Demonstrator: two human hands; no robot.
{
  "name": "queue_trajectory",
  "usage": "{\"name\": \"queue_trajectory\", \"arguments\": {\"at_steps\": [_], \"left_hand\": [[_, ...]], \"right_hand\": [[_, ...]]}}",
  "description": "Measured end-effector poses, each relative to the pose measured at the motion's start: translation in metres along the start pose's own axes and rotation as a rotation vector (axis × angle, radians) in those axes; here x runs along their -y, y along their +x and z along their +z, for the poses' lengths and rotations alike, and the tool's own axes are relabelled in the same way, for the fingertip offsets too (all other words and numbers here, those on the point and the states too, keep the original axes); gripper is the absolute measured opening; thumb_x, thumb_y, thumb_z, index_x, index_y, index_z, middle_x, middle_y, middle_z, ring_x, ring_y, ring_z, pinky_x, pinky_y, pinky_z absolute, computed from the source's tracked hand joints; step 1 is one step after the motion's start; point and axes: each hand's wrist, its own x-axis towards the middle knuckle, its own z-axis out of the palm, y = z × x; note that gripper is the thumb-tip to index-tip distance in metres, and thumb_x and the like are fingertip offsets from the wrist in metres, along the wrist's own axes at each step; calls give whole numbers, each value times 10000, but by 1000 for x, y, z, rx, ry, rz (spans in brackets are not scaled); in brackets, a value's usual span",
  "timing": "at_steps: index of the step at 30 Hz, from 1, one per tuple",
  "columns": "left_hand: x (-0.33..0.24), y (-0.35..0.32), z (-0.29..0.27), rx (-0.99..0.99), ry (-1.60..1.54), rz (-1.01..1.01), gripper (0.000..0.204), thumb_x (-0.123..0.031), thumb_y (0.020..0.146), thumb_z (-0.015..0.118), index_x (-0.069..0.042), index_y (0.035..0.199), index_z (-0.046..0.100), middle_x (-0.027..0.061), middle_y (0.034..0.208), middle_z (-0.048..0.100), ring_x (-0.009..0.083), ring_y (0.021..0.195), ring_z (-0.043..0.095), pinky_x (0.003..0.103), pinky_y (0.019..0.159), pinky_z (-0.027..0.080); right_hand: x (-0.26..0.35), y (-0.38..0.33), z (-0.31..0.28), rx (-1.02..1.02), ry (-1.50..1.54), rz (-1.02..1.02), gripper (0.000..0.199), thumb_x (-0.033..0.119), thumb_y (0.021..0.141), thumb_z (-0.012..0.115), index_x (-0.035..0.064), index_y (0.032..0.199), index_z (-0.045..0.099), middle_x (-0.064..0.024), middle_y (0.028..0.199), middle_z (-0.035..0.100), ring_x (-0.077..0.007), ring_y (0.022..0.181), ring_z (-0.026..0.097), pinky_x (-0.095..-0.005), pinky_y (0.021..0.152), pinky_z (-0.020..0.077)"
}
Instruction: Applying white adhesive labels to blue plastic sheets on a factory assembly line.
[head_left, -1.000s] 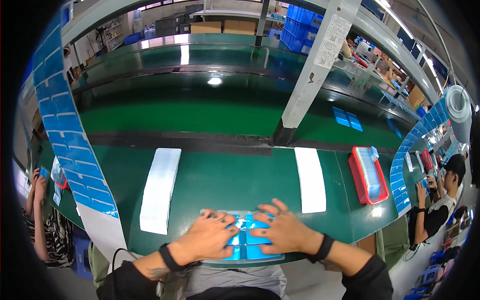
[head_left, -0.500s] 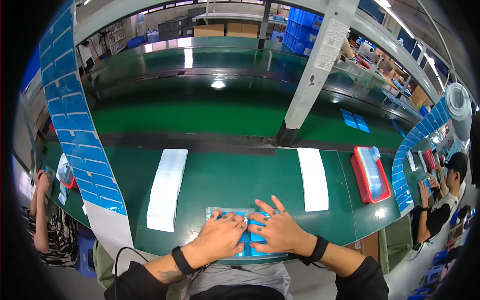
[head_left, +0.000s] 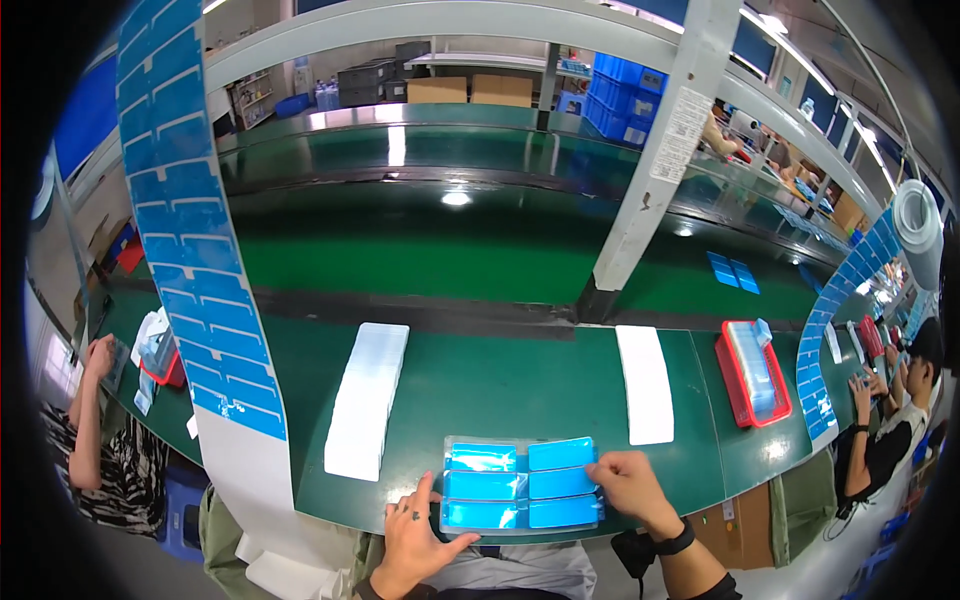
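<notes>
A clear flat tray (head_left: 522,443) lies at the table's near edge, with several glossy blue rectangular pieces (head_left: 484,486) set in two columns. My left hand (head_left: 410,535) is beside its lower left corner, thumb and fingers spread, nothing held. At the tray's right edge, my right hand (head_left: 636,488) has its fingers curled into a pinch at the end of the blue pieces. Whatever sits between those fingertips is hidden. Beyond the tray stand a left stack of white cards (head_left: 365,402) and a narrower right stack of white cards (head_left: 647,385).
A red basket (head_left: 731,378) of pale blue sheets stands to the right. Long strips of blue labels hang at left (head_left: 200,240) and right (head_left: 814,365). A white post (head_left: 660,170) rises before the green conveyor (head_left: 420,245). Co-workers sit on both sides.
Both hands have come off the tops of the blue pieces. My left hand moved down and left, my right hand to the tray's right edge, its fingers now curled. The view has shifted.
</notes>
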Motion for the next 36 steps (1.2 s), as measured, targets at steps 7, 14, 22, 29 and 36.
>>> {"name": "queue_trajectory", "arguments": {"at_steps": [7,14,22,29,36], "left_hand": [[5,-4,-1,-19,0,-8,1087,-520,622,824,75,1396,344,73,1052,624,255,936,562,408,804,370],[2,0,0,-58,9,70,1020,-510,672,793,32,1415,353,75,1085,626,268,970,560,390,859,375],[56,24,-70,-215,291,33,495,-107,771,715,-118,1252,595,164,1204,543,321,965,546,390,824,462],[88,23,-79,-183,539,186,474,-155,775,719,-235,1230,611,191,1320,462,368,1081,473,451,899,397],[85,22,-76,-152,563,160,469,-157,773,719,-229,1225,615,201,1359,444,363,1078,472,448,905,396]], "right_hand": [[103,-17,5,35,345,-215,298,72,871,643,34,607,510,61,557,454,-23,540,361,-222,466,289],[182,34,-13,335,222,-335,293,87,855,625,50,583,522,51,542,465,-17,531,417,-213,464,321],[228,156,-118,-404,-5,-478,430,408,896,602,19,712,600,4,537,474,-90,420,432,-259,391,334],[106,79,-88,-160,-48,-308,292,193,898,637,26,671,563,0,529,521,-60,428,472,-227,391,356],[3,21,-95,-123,93,-47,245,142,886,632,5,688,591,-10,539,546,-61,425,477,-213,394,365]]}}
